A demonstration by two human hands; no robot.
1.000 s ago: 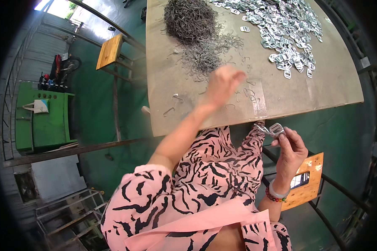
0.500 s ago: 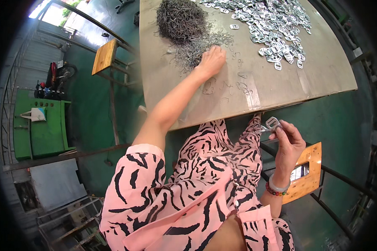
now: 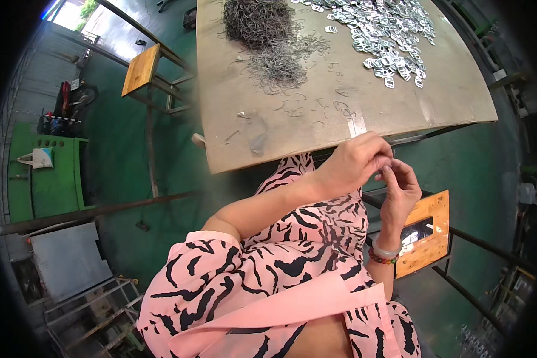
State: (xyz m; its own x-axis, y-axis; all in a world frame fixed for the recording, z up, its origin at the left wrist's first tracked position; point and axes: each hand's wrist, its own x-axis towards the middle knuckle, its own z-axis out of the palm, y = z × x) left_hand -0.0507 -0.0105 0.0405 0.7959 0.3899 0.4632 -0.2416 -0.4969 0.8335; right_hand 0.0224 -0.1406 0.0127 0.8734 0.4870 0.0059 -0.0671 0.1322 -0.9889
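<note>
My left hand has its fingers pinched together just past the table's front edge, touching the fingertips of my right hand. What the left fingers hold is too small and covered to make out. The right fingers are closed too, on the metal buckle seen in them in the earlier frame; the fingers now hide most of it. On the table beyond lie a dense dark heap of bent wire hooks and a looser scatter of wire hooks. Silvery metal buckles spread over the far right.
A wooden-topped stool stands left of the table, and another wooden seat is by my right forearm. At the far left are a green cabinet with a bag on it and a motorcycle.
My left hand has left the loose wire hooks and come back toward me, rightward, to meet my right hand. The buckle, plain to see before, is now covered by fingers.
</note>
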